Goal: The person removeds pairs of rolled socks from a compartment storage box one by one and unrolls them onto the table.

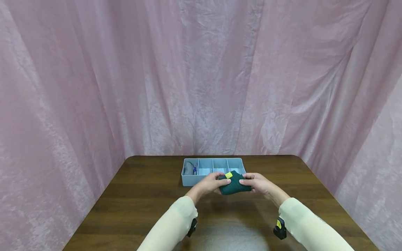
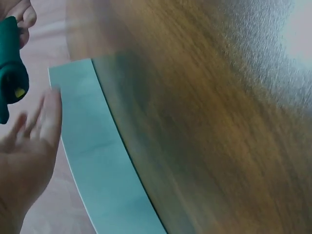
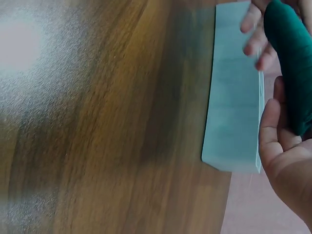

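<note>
Both hands hold a folded dark green cloth (image 1: 235, 187) with a yellow label (image 1: 229, 175) above the table, at the near edge of a light blue box. My left hand (image 1: 208, 184) is at the cloth's left end, thumb across the front. Its other fingers look straight and blurred in the left wrist view. My right hand (image 1: 261, 184) grips the right end, thumb in front and fingers behind; the right wrist view shows the rolled green cloth (image 3: 294, 68) against its curled fingers. The cloth's far side is hidden in the head view.
The light blue box (image 1: 191, 180) has several compartments in a row. A grey cloth bundle (image 1: 188, 168) with a blue-and-white mark lies in its leftmost one. Brown wooden table (image 1: 141, 202) surrounds it, and a pink curtain (image 1: 188, 87) hangs behind.
</note>
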Action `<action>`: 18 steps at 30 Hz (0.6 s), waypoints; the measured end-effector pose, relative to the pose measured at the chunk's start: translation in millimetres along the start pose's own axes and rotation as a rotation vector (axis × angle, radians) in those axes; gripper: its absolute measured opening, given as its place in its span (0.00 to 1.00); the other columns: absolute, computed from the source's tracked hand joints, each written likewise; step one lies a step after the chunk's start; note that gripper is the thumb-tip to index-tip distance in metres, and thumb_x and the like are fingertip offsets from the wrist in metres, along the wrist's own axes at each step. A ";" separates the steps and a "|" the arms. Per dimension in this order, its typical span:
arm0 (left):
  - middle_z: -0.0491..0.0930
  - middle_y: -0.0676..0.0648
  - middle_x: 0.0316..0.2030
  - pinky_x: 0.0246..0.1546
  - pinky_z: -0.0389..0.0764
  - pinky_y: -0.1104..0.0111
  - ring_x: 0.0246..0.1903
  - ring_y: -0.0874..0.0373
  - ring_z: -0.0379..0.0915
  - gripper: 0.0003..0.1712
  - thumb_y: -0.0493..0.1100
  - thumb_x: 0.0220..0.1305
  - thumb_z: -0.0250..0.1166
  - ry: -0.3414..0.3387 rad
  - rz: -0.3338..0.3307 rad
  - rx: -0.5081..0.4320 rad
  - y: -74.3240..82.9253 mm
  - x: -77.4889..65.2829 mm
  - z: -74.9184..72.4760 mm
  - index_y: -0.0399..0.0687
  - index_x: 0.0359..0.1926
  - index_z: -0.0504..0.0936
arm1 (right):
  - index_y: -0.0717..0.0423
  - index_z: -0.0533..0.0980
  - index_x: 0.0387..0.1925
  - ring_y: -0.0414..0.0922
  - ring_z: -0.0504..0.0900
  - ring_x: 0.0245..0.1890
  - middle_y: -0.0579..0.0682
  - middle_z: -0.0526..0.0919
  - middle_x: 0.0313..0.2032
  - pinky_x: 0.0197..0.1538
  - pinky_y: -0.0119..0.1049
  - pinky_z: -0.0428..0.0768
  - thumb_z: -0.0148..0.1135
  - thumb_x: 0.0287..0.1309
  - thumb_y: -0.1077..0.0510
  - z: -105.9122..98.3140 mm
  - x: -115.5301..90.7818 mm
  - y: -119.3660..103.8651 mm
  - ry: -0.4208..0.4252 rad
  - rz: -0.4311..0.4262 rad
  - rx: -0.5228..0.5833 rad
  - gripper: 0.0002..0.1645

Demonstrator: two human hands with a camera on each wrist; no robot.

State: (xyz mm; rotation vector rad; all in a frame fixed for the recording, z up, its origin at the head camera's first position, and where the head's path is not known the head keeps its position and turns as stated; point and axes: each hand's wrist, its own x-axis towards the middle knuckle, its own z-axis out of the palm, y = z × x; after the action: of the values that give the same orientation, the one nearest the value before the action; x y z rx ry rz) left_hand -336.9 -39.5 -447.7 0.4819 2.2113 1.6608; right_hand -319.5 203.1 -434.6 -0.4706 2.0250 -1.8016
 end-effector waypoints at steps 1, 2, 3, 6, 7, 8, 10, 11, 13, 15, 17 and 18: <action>0.81 0.39 0.45 0.44 0.82 0.51 0.42 0.44 0.81 0.27 0.50 0.69 0.64 -0.053 -0.023 -0.044 -0.7 -0.6 1.7 0.34 0.58 0.76 | 0.66 0.76 0.52 0.42 0.82 0.37 0.49 0.82 0.40 0.43 0.38 0.80 0.64 0.64 0.52 2.3 -3.7 -3.2 0.013 0.015 -0.004 0.23; 0.82 0.39 0.43 0.44 0.82 0.50 0.42 0.40 0.82 0.26 0.50 0.71 0.62 -0.098 -0.042 -0.080 -1.4 -1.0 3.5 0.32 0.57 0.76 | 0.67 0.76 0.52 0.42 0.82 0.37 0.49 0.82 0.39 0.43 0.37 0.80 0.63 0.65 0.54 1.8 -5.3 -2.5 0.012 0.015 -0.009 0.22; 0.82 0.39 0.41 0.44 0.82 0.49 0.43 0.37 0.82 0.26 0.50 0.72 0.60 -0.133 -0.057 -0.111 -2.0 -1.4 5.2 0.31 0.56 0.77 | 0.68 0.75 0.53 0.42 0.82 0.37 0.49 0.82 0.40 0.44 0.38 0.80 0.61 0.66 0.55 1.6 -6.7 -2.1 0.015 0.016 -0.015 0.22; 0.83 0.38 0.39 0.47 0.79 0.46 0.46 0.31 0.79 0.25 0.49 0.75 0.56 -0.170 -0.086 -0.190 -2.7 -2.1 10.4 0.27 0.54 0.77 | 0.70 0.74 0.55 0.44 0.82 0.39 0.50 0.81 0.41 0.46 0.40 0.80 0.59 0.68 0.58 1.9 -10.7 -2.5 0.024 0.027 -0.038 0.21; 0.83 0.38 0.39 0.48 0.78 0.45 0.46 0.32 0.80 0.25 0.48 0.75 0.56 -0.168 -0.089 -0.208 -2.8 -2.4 11.7 0.26 0.53 0.77 | 0.71 0.73 0.56 0.44 0.82 0.39 0.50 0.81 0.42 0.47 0.42 0.80 0.59 0.69 0.58 2.2 -12.0 -2.8 0.025 0.031 -0.042 0.22; 0.83 0.37 0.39 0.48 0.77 0.45 0.44 0.33 0.80 0.25 0.47 0.75 0.55 -0.162 -0.092 -0.226 -2.7 -2.9 12.9 0.24 0.54 0.76 | 0.71 0.73 0.57 0.45 0.82 0.40 0.51 0.81 0.43 0.48 0.43 0.80 0.59 0.68 0.58 2.7 -13.2 -3.1 0.027 0.036 -0.044 0.23; 0.82 0.37 0.40 0.49 0.78 0.45 0.41 0.39 0.82 0.23 0.44 0.74 0.55 -0.142 -0.096 -0.226 -2.7 -4.3 14.2 0.23 0.54 0.76 | 0.73 0.71 0.60 0.47 0.82 0.43 0.54 0.80 0.47 0.52 0.47 0.79 0.60 0.68 0.59 3.9 -15.5 -3.3 0.019 0.043 -0.038 0.25; 0.82 0.38 0.40 0.48 0.79 0.47 0.39 0.44 0.82 0.22 0.43 0.74 0.55 -0.135 -0.091 -0.214 -2.4 -5.5 14.4 0.23 0.54 0.77 | 0.73 0.69 0.61 0.48 0.81 0.44 0.55 0.79 0.49 0.54 0.50 0.78 0.61 0.67 0.59 4.6 -16.7 -3.1 0.017 0.049 -0.033 0.27; 0.82 0.39 0.40 0.46 0.81 0.50 0.37 0.50 0.81 0.21 0.41 0.73 0.56 -0.112 -0.072 -0.160 -2.1 -8.4 14.4 0.25 0.54 0.78 | 0.72 0.67 0.64 0.49 0.80 0.47 0.59 0.77 0.53 0.57 0.55 0.75 0.62 0.66 0.60 5.8 -18.7 -1.9 0.020 0.060 -0.035 0.31; 0.82 0.41 0.41 0.44 0.83 0.54 0.35 0.53 0.80 0.19 0.40 0.71 0.59 -0.086 -0.052 -0.100 -1.9 -11.0 14.3 0.28 0.55 0.79 | 0.71 0.64 0.67 0.51 0.79 0.50 0.63 0.74 0.57 0.60 0.58 0.72 0.63 0.64 0.60 6.7 -20.5 -0.2 0.027 0.071 -0.042 0.35; 0.82 0.42 0.41 0.43 0.83 0.56 0.35 0.54 0.80 0.19 0.40 0.69 0.61 -0.066 -0.022 -0.053 -1.8 -12.8 15.0 0.30 0.55 0.80 | 0.71 0.62 0.69 0.53 0.78 0.51 0.65 0.71 0.60 0.61 0.61 0.69 0.64 0.63 0.59 7.1 -22.2 1.3 0.041 0.080 -0.056 0.38; 0.82 0.43 0.41 0.43 0.83 0.57 0.35 0.54 0.80 0.18 0.40 0.69 0.63 -0.053 -0.007 -0.029 -1.7 -13.6 15.9 0.32 0.55 0.81 | 0.71 0.62 0.69 0.53 0.77 0.52 0.66 0.71 0.61 0.61 0.61 0.68 0.64 0.63 0.58 7.2 -23.1 1.8 0.048 0.085 -0.069 0.39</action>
State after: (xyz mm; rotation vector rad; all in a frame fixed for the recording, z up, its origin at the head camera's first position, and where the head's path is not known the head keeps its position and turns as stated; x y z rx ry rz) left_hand -317.8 -32.7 -452.6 0.5043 2.1460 1.6553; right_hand -295.9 208.4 -435.6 -0.3584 2.1121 -1.7136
